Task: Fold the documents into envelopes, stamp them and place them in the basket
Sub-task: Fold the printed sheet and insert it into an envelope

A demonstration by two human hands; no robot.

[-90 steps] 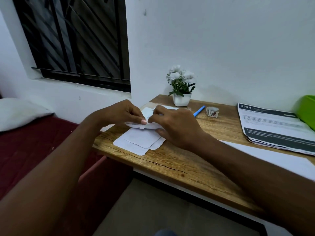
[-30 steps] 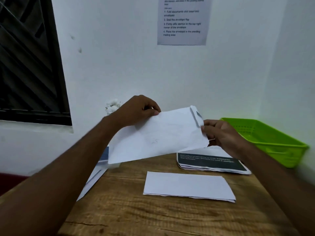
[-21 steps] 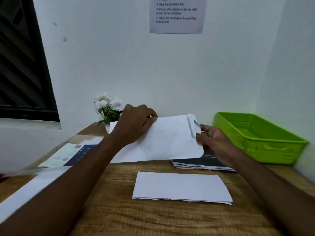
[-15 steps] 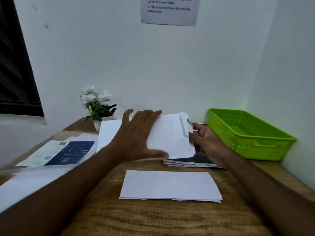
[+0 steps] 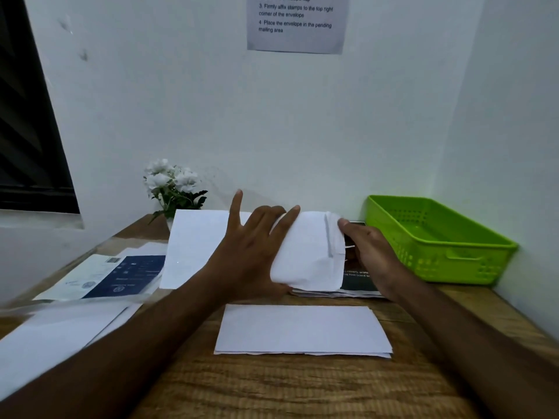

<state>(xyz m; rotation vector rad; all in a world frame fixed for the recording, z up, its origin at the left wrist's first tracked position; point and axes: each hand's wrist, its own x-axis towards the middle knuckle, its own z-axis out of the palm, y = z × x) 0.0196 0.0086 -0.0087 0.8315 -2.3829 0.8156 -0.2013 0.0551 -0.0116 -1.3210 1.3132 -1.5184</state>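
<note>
Envelope (image 5: pixel 305 252), held at 12 o'clock of the folded sheet (image 5: pixel 302 328), bulges under the spread left hand (image 5: pixel 251 255) pressing it while the right hand (image 5: pixel 372 252) pinches its flap end at 3 o'clock; harder pressure may crease it or block the sheet

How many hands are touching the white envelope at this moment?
2. The left hand lies with straight fingers on the middle of the envelope; the right hand pinches its right end, beside the flap.
</note>
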